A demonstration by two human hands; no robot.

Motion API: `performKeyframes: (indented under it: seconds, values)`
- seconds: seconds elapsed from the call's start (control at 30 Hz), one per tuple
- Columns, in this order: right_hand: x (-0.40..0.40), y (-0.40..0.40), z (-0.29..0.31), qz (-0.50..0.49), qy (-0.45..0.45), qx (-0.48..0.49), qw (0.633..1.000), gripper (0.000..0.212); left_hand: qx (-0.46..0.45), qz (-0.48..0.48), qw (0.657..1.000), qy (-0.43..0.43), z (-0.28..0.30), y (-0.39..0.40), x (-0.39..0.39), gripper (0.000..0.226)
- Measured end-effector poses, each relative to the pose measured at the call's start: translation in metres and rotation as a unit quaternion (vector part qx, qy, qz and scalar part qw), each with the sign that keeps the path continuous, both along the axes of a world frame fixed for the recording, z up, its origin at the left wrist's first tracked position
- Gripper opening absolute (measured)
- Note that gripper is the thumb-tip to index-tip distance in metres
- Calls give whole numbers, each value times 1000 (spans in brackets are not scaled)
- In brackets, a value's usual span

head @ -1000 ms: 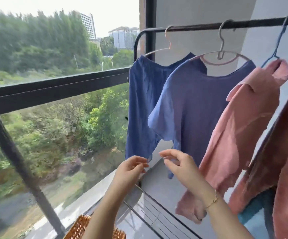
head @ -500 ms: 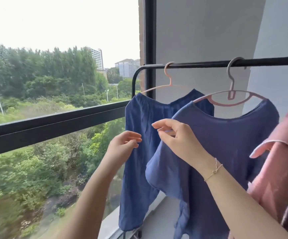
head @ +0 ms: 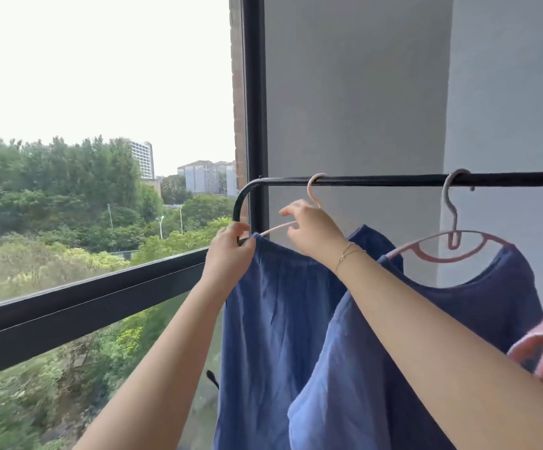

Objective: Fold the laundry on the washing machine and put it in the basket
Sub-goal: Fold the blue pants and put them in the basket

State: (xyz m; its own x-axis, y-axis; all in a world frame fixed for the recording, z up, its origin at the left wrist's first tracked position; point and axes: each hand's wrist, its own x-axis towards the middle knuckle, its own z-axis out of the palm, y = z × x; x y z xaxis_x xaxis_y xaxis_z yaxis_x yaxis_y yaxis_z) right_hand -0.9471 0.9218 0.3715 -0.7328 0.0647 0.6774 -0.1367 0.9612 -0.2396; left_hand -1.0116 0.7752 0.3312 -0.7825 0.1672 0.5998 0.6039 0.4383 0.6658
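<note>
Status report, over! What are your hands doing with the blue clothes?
Left hand gripping blue garment at hanger end. Right hand at pink hanger. Nothing blocking.

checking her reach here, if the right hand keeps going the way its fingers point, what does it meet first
Probably the pale pink hanger: the right hand points up and left at its neck, below the black rail. Depth is unclear, so contact cannot be confirmed.

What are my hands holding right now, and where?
Left hand grips the blue garment at its top left corner. Right hand reaches at its pink hanger; whether it grips cannot be told.
</note>
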Motion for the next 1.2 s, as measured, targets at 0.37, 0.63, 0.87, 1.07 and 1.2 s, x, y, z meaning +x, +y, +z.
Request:
performKeyframes:
  seconds: [0.37,0.63,0.87,1.07,1.2]
  values:
    - [-39,26,-4,-36,-18,86,995,24,-37,3,997,70,-28,31,-37,25]
    - [-45,25,-8,-46,-6,111,993,27,67,18,997,41,-64,10,-29,24]
    - [-36,19,-11,-36,24,91,995,27,89,48,995,20,-80,-9,-8,29]
    - [-24,13,-6,-43,72,41,996,28,145,21,985,-89,-113,-27,-11,50]
    - [-14,1,-3,-29,57,0,998,28,150,-20,979,-136,-108,-23,8,49]
